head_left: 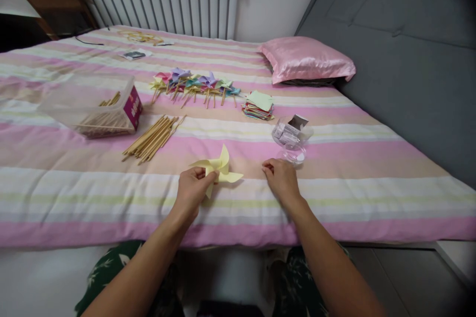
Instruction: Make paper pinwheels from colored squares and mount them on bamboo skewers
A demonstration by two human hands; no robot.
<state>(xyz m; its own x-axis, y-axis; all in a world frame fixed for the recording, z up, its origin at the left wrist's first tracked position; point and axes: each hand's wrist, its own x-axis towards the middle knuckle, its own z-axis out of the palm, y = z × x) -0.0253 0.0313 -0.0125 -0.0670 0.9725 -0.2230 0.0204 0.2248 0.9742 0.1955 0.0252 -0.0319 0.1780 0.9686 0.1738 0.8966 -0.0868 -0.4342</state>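
Observation:
My left hand (192,189) is closed on a folded pale yellow paper pinwheel (219,169), pinching it near its centre just above the striped bedsheet (334,193). My right hand (280,179) rests on the sheet a little to the right of the pinwheel, its fingers curled together; whether they pinch anything is too small to see. Just beyond the right hand stands a small clear plastic tub (290,139) holding small pieces.
A bundle of wooden sticks (153,138) lies to the left, beside a clear box (92,106) with more sticks. Finished coloured pinwheels (193,84) and a stack of paper squares (258,105) sit farther back. A pink pillow (307,59) leans by the grey headboard (401,49).

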